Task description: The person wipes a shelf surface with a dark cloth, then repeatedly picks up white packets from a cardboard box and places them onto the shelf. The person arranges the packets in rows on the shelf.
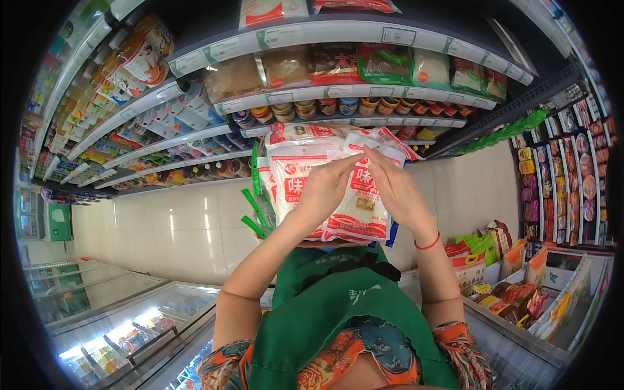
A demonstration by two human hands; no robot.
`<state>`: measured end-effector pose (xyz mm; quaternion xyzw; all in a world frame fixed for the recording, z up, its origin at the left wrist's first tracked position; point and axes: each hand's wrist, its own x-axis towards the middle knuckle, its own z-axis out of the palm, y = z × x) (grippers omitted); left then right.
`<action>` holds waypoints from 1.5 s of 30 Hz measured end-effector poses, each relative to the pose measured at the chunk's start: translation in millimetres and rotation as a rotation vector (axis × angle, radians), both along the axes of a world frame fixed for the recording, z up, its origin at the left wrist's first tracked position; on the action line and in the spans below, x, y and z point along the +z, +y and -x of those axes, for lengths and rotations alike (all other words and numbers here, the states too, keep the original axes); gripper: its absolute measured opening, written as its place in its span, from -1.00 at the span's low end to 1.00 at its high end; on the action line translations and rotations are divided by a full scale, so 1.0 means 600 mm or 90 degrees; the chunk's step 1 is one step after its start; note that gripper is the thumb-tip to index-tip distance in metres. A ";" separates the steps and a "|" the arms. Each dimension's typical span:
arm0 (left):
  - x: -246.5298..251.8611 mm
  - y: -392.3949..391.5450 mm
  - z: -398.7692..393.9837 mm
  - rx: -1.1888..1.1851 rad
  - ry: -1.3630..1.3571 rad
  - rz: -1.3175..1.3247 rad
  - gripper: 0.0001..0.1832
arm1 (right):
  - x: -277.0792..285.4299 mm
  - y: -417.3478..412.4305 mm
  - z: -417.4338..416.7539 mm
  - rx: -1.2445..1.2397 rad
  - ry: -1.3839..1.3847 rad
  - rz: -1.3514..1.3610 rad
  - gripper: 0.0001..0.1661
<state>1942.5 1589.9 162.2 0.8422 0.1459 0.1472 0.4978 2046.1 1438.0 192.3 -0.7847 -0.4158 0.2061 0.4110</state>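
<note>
A pile of white-and-red plastic food packets [287, 165] lies in front of me at the centre, on a support that is mostly hidden. My left hand [324, 183] rests over the middle of the pile, its fingers pointing up and right. From the other side, my right hand [392, 187] lies over the right-hand packet [363, 214], and the fingertips of both hands meet near that packet's upper edge. Whether the fingers pinch the plastic cannot be told. Green-edged packets [261, 214] stick out at the pile's left side, and a blue edge shows at its lower right.
Beyond the pile stand store shelves [341, 92] with bagged goods and jars. Bottles [146, 53] fill the shelves at left. Glass-topped freezers [126, 336] lie behind at lower left; a bin of packaged goods [516, 297] is at lower right. Tiled floor [185, 229] shows between.
</note>
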 end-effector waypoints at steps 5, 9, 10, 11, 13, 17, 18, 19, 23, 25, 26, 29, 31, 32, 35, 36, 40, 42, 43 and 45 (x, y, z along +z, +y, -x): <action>-0.045 -0.022 0.021 0.007 0.010 -0.003 -0.67 | -0.044 -0.035 0.014 -0.029 0.205 -0.011 -0.33; -0.055 -0.025 0.038 0.005 0.074 -0.027 -0.62 | -0.079 -0.057 0.025 -0.062 0.363 -0.057 -0.28; -0.066 -0.025 0.043 0.002 0.080 -0.004 -0.59 | -0.088 -0.062 0.028 -0.076 0.406 -0.076 -0.28; -0.077 -0.025 0.048 0.002 0.061 -0.003 -0.58 | -0.097 -0.067 0.031 -0.091 0.450 -0.095 -0.28; -0.094 -0.027 0.056 0.002 0.024 0.002 -0.58 | -0.113 -0.080 0.034 -0.095 0.487 -0.100 -0.24; -0.109 -0.030 0.073 0.023 0.059 0.068 -0.54 | -0.118 -0.098 0.036 -0.112 0.525 -0.110 -0.21; -0.109 -0.030 0.075 0.029 0.063 0.073 -0.53 | -0.119 -0.100 0.038 -0.129 0.515 -0.112 -0.21; -0.110 -0.030 0.078 0.034 0.067 0.077 -0.52 | -0.120 -0.103 0.040 -0.145 0.506 -0.113 -0.21; -0.115 -0.032 0.089 0.058 0.121 0.149 -0.47 | -0.121 -0.113 0.051 -0.201 0.482 -0.118 -0.24; -0.110 -0.031 0.092 0.059 0.144 0.156 -0.46 | -0.130 -0.119 0.053 -0.236 0.485 -0.131 -0.25; -0.110 -0.031 0.094 0.056 0.152 0.150 -0.46 | -0.133 -0.121 0.053 -0.254 0.487 -0.137 -0.26; -0.105 -0.029 0.097 0.049 0.166 0.140 -0.45 | -0.135 -0.125 0.055 -0.303 0.472 -0.136 -0.35; -0.093 -0.029 0.095 0.041 0.163 0.149 -0.46 | -0.143 -0.126 0.059 -0.334 0.403 -0.117 -0.45; -0.098 -0.029 0.095 0.042 0.156 0.146 -0.46 | -0.150 -0.127 0.060 -0.350 0.368 -0.107 -0.50; -0.108 -0.028 0.094 0.042 0.149 0.149 -0.44 | -0.197 -0.139 0.057 -0.351 0.212 -0.069 -0.61; -0.107 -0.028 0.093 0.041 0.158 0.161 -0.43 | -0.188 -0.134 0.061 -0.348 0.163 -0.047 -0.61; -0.116 -0.024 0.092 0.018 0.205 0.143 -0.41 | -0.158 -0.121 0.076 -0.326 0.023 0.043 -0.56; -0.109 -0.024 0.090 0.018 0.238 0.131 -0.40 | -0.152 -0.125 0.078 -0.312 -0.001 0.089 -0.52; -0.103 -0.023 0.087 0.018 0.256 0.126 -0.40 | -0.150 -0.129 0.077 -0.305 -0.004 0.110 -0.51; -0.093 -0.022 0.080 0.002 0.290 0.102 -0.40 | -0.149 -0.132 0.077 -0.295 0.014 0.134 -0.49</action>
